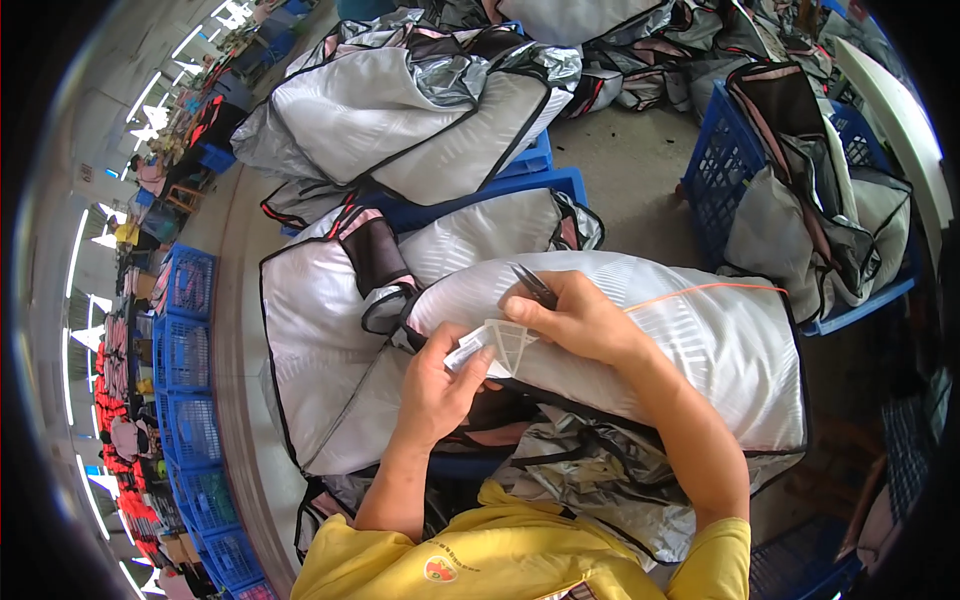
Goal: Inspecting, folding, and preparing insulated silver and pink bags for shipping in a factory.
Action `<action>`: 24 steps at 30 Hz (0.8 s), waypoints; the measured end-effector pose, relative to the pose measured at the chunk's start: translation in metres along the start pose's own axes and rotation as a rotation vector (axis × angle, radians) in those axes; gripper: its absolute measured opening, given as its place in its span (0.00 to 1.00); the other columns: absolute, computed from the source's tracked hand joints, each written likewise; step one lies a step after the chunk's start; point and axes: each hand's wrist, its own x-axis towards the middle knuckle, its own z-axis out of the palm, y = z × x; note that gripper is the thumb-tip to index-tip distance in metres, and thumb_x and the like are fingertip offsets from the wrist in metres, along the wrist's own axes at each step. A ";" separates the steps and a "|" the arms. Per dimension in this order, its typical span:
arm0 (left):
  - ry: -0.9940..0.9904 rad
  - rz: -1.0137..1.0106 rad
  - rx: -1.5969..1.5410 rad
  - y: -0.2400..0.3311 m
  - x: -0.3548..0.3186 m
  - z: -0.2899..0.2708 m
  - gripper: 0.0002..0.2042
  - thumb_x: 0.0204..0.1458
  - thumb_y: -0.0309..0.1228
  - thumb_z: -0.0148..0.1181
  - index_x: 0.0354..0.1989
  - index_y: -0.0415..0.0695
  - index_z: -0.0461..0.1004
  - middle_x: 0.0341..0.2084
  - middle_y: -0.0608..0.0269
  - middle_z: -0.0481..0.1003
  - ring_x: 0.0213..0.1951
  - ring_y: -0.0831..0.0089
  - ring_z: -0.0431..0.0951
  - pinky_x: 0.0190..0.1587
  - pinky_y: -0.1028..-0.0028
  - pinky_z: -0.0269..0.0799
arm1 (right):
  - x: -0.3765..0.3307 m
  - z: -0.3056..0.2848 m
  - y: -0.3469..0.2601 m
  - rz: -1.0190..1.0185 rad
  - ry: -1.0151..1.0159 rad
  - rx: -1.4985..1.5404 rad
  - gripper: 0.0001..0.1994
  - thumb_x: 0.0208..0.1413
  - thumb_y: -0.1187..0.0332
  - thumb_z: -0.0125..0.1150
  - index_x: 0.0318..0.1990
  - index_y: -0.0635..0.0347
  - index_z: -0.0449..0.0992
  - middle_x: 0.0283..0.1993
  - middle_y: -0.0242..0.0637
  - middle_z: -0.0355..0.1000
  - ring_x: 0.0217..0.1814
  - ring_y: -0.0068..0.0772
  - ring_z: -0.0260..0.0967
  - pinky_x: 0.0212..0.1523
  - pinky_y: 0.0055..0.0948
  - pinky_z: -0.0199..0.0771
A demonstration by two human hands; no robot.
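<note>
My left hand (440, 385) pinches a small white fabric label (466, 349). A translucent, mesh-like flap (509, 346) spreads beside the label toward my other hand. My right hand (585, 315) is closed around dark thread snips (535, 286), whose pointed blades stick out up and to the left. An orange cord (700, 288) runs from near that hand to the right. Beneath both hands lies a large silvery-white sewn bag piece (690, 345) with black edging. Whether the label is sewn to this piece cannot be made out.
More black-edged silvery pieces (430, 110) are heaped on blue crates (570, 185) ahead. On the right, a blue crate (717, 150) holds further pieces, beside a white panel edge (890, 120). Stacked blue crates (190, 370) line the left side, with people farther off.
</note>
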 end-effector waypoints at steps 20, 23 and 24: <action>-0.123 0.074 -0.045 -0.016 -0.002 -0.014 0.08 0.70 0.32 0.58 0.46 0.39 0.72 0.33 0.62 0.83 0.34 0.80 0.81 0.34 0.78 0.75 | -0.002 0.007 0.008 -0.020 -0.058 -0.075 0.13 0.66 0.62 0.71 0.49 0.63 0.86 0.36 0.32 0.82 0.39 0.18 0.72 0.44 0.28 0.75; -0.123 0.069 -0.041 -0.011 -0.003 -0.013 0.09 0.70 0.33 0.58 0.46 0.39 0.72 0.32 0.63 0.82 0.33 0.81 0.79 0.35 0.78 0.74 | -0.002 0.006 0.010 -0.019 -0.089 -0.028 0.16 0.66 0.58 0.70 0.49 0.62 0.85 0.39 0.42 0.83 0.40 0.31 0.77 0.48 0.35 0.76; -0.127 0.089 -0.021 -0.011 -0.003 -0.014 0.09 0.70 0.33 0.58 0.47 0.39 0.72 0.32 0.63 0.82 0.33 0.82 0.78 0.35 0.78 0.74 | -0.002 0.007 0.011 -0.019 -0.090 -0.029 0.16 0.66 0.58 0.70 0.49 0.62 0.85 0.39 0.42 0.83 0.40 0.31 0.77 0.48 0.35 0.76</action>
